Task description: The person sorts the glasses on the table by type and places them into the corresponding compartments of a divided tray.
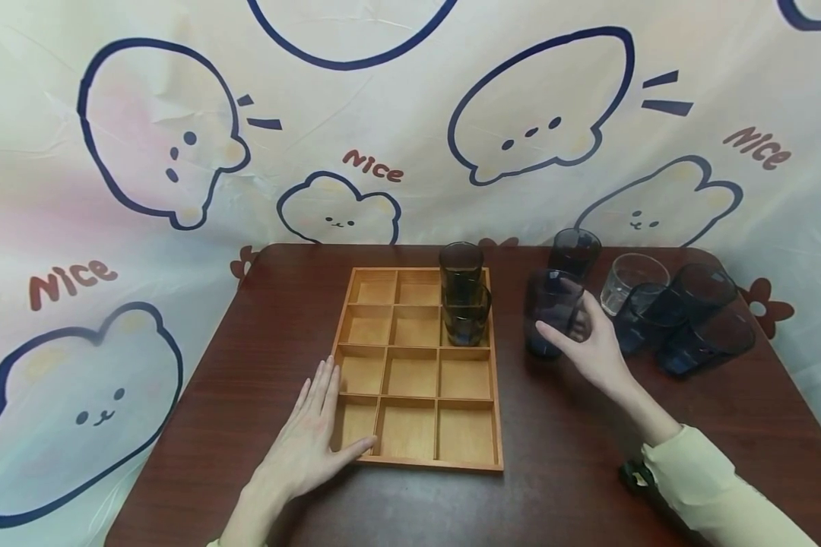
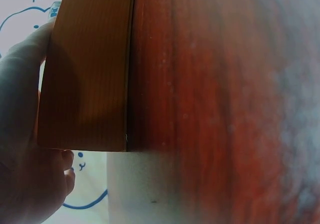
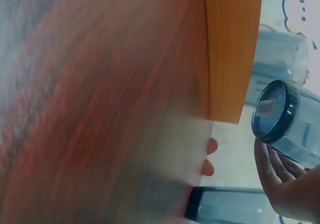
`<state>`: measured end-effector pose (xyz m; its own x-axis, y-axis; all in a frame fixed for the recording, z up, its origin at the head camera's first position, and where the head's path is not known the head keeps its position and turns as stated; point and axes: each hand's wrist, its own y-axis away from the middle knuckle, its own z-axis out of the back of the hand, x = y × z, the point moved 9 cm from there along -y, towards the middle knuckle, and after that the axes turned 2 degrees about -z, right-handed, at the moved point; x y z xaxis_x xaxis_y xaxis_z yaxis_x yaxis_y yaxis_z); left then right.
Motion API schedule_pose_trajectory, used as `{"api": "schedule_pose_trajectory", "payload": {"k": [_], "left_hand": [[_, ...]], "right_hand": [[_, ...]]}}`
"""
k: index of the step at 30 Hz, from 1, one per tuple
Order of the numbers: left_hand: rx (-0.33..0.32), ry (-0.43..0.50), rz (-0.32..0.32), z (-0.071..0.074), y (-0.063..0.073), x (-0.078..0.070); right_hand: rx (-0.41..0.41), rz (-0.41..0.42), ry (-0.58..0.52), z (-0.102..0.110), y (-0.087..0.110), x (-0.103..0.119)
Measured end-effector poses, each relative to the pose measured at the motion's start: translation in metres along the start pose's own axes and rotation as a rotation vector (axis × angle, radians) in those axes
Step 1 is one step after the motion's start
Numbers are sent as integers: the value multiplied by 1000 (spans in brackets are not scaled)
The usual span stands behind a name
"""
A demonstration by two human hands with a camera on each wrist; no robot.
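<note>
- Closest to the camera: the person's bare left grip [image 1: 308, 441] lies flat, fingers straight, along the left edge of the tan wooden tray with square compartments [image 1: 431, 463]. It isn't curled round anything, just resting there with the thumb over the front corner.
- That tray looks stiff and fairly light, so I'd guess it could skid on the dark red-brown wood-grain counter [image 1: 198, 425] if bumped. Steadying it by the outer rim makes sense to me.
- Next out, the bare right grip [image 1: 591, 346] is wrapped partway round a dark blue see-through tumbler, apparently glass [image 1: 550, 311], spread about as wide as the tumbler, thumb on the near side. It's to the right of the tray, lifted; the right wrist view even shows the barcode sticker [image 3: 266, 108] on its base.
- My take on handling: rigid, moderately heavy, weight low thanks to that thick-looking base. Smooth walls = slippery, and the rim's probably the bit that chips. Hold it round the middle or lower body, don't squeeze the lip.
- Two similar dark tumblers, a nearer one [image 1: 467, 315] and a farther one [image 1: 461, 270], stand in the tray's right column, close together. Watch for clinks.
- Off right, more dark tumblers [image 1: 705, 342] crowd near a shorter clear glass [image 1: 636, 277]; fingers need care there.
- Farthest back, another dark tumbler [image 1: 575, 251] sits partly behind the held one.
</note>
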<state>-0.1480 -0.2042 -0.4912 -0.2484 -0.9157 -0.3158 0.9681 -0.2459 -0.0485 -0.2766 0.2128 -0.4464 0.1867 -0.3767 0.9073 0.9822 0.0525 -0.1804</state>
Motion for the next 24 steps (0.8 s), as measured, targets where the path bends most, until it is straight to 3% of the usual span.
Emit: {"api": "schedule_pose_trajectory", "payload": {"k": [24], "left_hand": [[-4, 9, -3, 0, 1, 0]], "right_hand": [[152, 29, 5, -59, 27, 34]]}}
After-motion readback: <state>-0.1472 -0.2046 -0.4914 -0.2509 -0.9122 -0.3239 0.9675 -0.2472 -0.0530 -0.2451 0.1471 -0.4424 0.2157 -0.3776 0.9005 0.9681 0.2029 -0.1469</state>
